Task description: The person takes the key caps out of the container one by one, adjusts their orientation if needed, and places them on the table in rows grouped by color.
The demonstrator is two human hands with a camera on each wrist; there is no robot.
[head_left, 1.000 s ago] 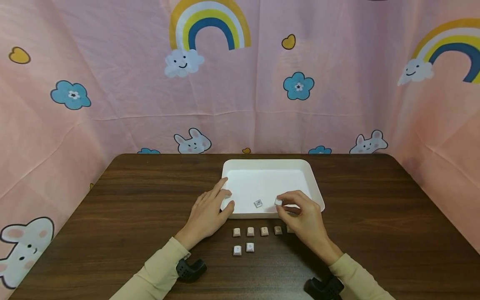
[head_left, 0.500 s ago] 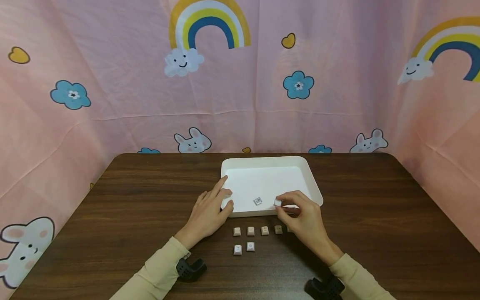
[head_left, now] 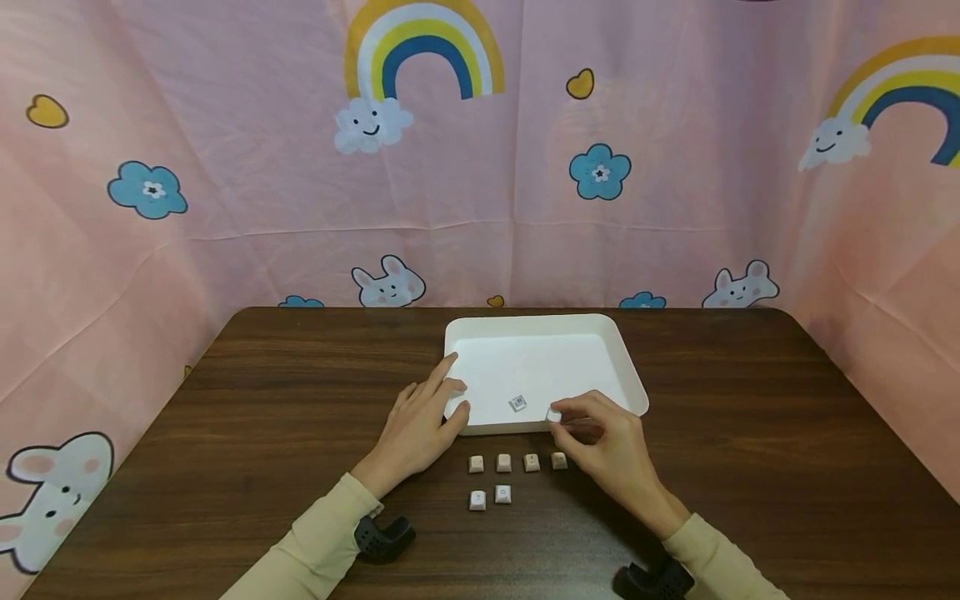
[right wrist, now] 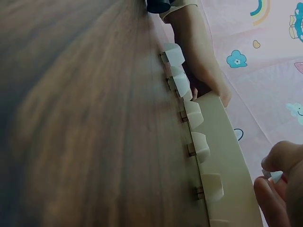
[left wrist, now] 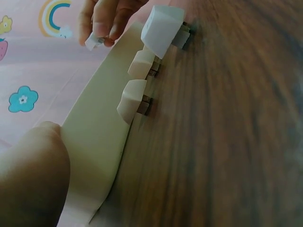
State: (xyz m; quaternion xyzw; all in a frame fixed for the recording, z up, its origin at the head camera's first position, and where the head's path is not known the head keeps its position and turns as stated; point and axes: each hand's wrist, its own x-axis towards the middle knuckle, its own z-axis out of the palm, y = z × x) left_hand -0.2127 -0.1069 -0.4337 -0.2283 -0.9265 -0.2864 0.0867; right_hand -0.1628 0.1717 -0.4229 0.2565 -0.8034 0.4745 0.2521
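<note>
In the head view, my right hand (head_left: 611,446) pinches a small white keycap (head_left: 553,415) between thumb and fingertips over the front rim of the white tray (head_left: 532,327). A grey piece shows at the keycap's underside (right wrist: 266,174) in the right wrist view. My left hand (head_left: 416,425) rests on the tray's left side, fingers extended over the rim and thumb at the front left corner. One small grey-and-white piece (head_left: 518,403) lies inside the tray. In front of it, a row of several keycaps (head_left: 504,463) stands on the table.
Nearer the person, two whiter keycaps (head_left: 477,501) stand side by side on the dark wooden table (head_left: 262,467). Switch-like bases show under the standing keycaps (left wrist: 132,99) in the left wrist view. A printed pink curtain (head_left: 300,200) hangs behind the table.
My right hand has lowered slightly toward the tray's front rim with the keycap, now covering the row's right end. The tray has shifted slightly. My left hand has stayed on its side.
</note>
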